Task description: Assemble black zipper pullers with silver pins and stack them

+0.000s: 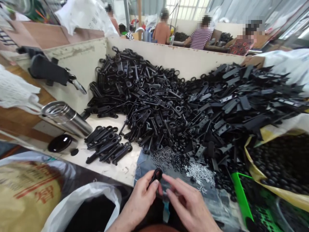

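My left hand pinches a small black part with a ring-shaped end, near the front edge of the work surface. My right hand is just right of it, fingers apart and the forefinger close to the part; nothing shows between its fingers. Beyond my hands rises a big pile of black ringed parts, which runs into flat black pieces on the right. Small dark pins and silvery pins lie just past my hands. A group of similar black parts lies on the pale surface to the left.
At left are a steel cup, a round black lid and a black clamp-like holder. Bags stand front left, including a white sack. A green crate and a yellow-edged sack are at right. Several people sit beyond.
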`<state>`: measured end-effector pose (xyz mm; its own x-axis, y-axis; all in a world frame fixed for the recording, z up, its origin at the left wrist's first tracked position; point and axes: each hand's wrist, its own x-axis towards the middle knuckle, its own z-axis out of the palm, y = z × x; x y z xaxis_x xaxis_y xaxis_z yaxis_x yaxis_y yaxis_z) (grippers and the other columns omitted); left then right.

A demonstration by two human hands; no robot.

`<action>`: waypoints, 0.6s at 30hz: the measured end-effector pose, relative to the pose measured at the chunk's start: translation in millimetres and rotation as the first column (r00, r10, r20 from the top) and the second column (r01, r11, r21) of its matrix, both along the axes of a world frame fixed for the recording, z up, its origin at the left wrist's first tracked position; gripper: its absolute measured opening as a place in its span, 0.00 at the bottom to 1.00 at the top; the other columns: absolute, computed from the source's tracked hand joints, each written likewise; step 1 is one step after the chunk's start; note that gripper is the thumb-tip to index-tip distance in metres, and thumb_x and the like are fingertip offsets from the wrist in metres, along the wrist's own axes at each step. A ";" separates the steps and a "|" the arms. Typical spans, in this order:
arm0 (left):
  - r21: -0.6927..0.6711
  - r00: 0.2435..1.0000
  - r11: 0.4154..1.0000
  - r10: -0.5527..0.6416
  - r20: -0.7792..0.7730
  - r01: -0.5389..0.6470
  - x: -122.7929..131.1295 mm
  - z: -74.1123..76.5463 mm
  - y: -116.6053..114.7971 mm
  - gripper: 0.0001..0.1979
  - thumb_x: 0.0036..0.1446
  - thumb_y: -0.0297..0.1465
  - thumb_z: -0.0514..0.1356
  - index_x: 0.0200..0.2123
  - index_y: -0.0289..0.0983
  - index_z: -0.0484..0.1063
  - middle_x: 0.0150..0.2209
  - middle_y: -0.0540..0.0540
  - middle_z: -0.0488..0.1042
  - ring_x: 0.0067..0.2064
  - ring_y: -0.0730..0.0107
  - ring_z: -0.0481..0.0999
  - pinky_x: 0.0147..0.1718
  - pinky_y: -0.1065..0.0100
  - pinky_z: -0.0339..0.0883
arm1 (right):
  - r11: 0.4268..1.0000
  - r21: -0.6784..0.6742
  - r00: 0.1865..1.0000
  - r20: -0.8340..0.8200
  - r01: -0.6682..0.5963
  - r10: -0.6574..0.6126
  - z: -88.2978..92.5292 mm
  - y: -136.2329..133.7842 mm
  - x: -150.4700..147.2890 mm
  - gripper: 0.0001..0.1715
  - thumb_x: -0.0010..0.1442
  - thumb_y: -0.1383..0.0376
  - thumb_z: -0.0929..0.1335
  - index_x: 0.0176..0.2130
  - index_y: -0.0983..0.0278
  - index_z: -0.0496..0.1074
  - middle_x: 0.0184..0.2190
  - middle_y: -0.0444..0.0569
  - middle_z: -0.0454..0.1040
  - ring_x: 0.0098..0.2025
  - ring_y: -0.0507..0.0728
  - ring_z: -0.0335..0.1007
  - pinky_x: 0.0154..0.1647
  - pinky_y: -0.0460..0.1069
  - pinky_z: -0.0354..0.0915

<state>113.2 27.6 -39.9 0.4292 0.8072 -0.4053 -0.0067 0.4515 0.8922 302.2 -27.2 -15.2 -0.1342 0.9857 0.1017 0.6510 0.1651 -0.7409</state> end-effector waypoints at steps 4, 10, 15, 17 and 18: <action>-0.104 0.999 0.994 -0.021 0.028 0.024 3.4 7.9 4.4 0.29 0.60 0.51 0.63 0.51 0.33 0.73 0.28 0.51 0.73 0.21 0.82 0.53 0.23 0.72 0.42 | 0.986 0.017 0.985 -0.063 0.163 -0.162 -12.9 -8.4 21.9 0.13 0.73 0.62 0.63 0.55 0.57 0.70 0.34 0.45 0.73 0.30 0.53 0.72 0.32 0.46 0.70; -0.206 0.999 0.978 0.021 0.049 -0.010 4.1 13.6 3.6 0.32 0.54 0.51 0.69 0.51 0.32 0.73 0.27 0.52 0.72 0.21 0.84 0.54 0.24 0.72 0.41 | 0.995 0.089 0.989 -0.143 0.050 -0.037 -35.0 -12.2 29.3 0.14 0.75 0.67 0.57 0.53 0.56 0.67 0.36 0.45 0.74 0.34 0.53 0.75 0.37 0.45 0.71; -0.156 0.999 0.988 0.023 0.024 -0.019 6.2 7.3 -0.2 0.27 0.57 0.50 0.67 0.48 0.32 0.74 0.27 0.52 0.71 0.21 0.84 0.54 0.23 0.72 0.41 | 0.999 -0.023 0.997 0.073 -0.034 0.035 -7.3 -8.3 21.6 0.22 0.73 0.68 0.60 0.63 0.53 0.60 0.40 0.44 0.78 0.36 0.53 0.79 0.39 0.45 0.71; -0.143 1.000 0.990 0.018 0.025 -0.014 6.7 3.2 -1.4 0.27 0.59 0.49 0.66 0.49 0.33 0.74 0.27 0.52 0.71 0.21 0.83 0.55 0.23 0.72 0.42 | 0.992 -0.039 0.970 0.205 -0.121 0.127 -1.2 -4.8 16.1 0.24 0.71 0.71 0.59 0.62 0.53 0.65 0.41 0.45 0.78 0.34 0.54 0.80 0.35 0.46 0.71; -0.142 1.000 0.990 0.018 0.022 -0.015 6.8 1.3 -2.0 0.27 0.59 0.49 0.66 0.50 0.33 0.74 0.27 0.52 0.71 0.21 0.83 0.55 0.23 0.72 0.42 | 0.990 -0.052 0.951 0.275 -0.134 0.143 -0.6 -2.9 13.0 0.26 0.70 0.73 0.59 0.61 0.53 0.66 0.40 0.45 0.78 0.31 0.55 0.79 0.31 0.46 0.69</action>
<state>120.0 25.6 -38.7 0.4271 0.7494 -0.5060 -0.0350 0.5729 0.8189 315.3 -30.0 -15.8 -0.2881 0.9576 0.0093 0.8043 0.2472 -0.5404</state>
